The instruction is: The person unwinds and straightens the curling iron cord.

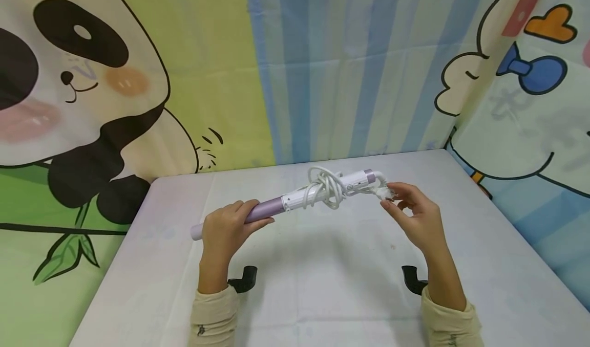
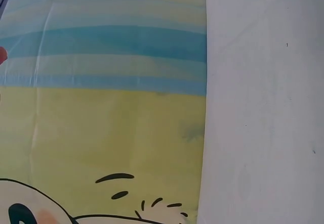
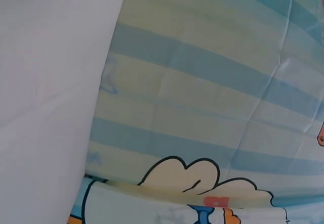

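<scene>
In the head view a curling iron (image 1: 295, 199) with a lilac barrel and a white handle is held level above the table. My left hand (image 1: 228, 229) grips the lilac barrel near its tip. A white cord (image 1: 328, 188) is coiled loosely round the handle. My right hand (image 1: 407, 209) pinches the white plug (image 1: 386, 193) at the end of the cord, just right of the handle's end. The wrist views show only the cloth backdrop and the white table cover; a fingertip (image 2: 2, 56) peeks in at the left edge of the left wrist view.
A white-covered table (image 1: 322, 285) fills the lower half. Printed cartoon cloths hang behind and on both sides: a panda (image 1: 78, 81) at left, blue stripes (image 1: 350, 65) in the middle, a duck (image 1: 521, 81) at right. Two black brackets (image 1: 244, 279) (image 1: 412, 279) sit near my wrists.
</scene>
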`<state>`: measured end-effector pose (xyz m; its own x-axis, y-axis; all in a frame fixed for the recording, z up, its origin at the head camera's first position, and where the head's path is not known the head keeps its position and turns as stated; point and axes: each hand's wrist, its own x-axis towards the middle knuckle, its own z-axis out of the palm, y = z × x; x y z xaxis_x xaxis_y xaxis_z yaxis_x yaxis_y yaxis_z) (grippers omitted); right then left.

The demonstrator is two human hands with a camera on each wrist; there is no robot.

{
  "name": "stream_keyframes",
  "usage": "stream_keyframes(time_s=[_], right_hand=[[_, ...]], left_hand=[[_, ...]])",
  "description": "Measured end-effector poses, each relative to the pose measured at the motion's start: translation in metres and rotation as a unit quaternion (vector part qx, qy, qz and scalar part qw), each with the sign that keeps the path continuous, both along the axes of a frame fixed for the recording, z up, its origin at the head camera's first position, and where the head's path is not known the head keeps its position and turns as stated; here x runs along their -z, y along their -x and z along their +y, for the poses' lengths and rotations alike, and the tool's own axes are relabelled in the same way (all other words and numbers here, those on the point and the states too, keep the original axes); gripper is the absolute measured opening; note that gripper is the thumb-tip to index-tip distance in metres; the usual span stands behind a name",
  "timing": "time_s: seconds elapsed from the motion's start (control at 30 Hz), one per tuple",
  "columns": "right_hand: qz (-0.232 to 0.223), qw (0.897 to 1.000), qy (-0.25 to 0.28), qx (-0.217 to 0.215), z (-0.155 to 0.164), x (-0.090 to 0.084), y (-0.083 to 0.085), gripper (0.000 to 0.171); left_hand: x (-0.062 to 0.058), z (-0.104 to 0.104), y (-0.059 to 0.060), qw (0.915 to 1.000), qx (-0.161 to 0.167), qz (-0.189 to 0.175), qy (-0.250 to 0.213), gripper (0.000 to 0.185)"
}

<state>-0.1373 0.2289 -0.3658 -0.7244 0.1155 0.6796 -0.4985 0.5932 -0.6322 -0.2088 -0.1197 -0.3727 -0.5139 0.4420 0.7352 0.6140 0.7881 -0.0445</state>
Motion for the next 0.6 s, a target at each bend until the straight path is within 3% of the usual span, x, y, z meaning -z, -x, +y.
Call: stream_keyframes(time_s=[0.33,0.6], right_hand=[[0.053,0.998,0.018,-0.002,-0.012,0.004,0.009,0.043],[0.017,0.999,0.027,0.028,-0.018,0.008,0.011,0.038]], left_hand=[[-0.001,0.002,0.001,0.9999,0.017,-0.002,-0.001,0.045],[0.001,0.004,0.001,0.9999,0.014,-0.001,0.007,0.046]])
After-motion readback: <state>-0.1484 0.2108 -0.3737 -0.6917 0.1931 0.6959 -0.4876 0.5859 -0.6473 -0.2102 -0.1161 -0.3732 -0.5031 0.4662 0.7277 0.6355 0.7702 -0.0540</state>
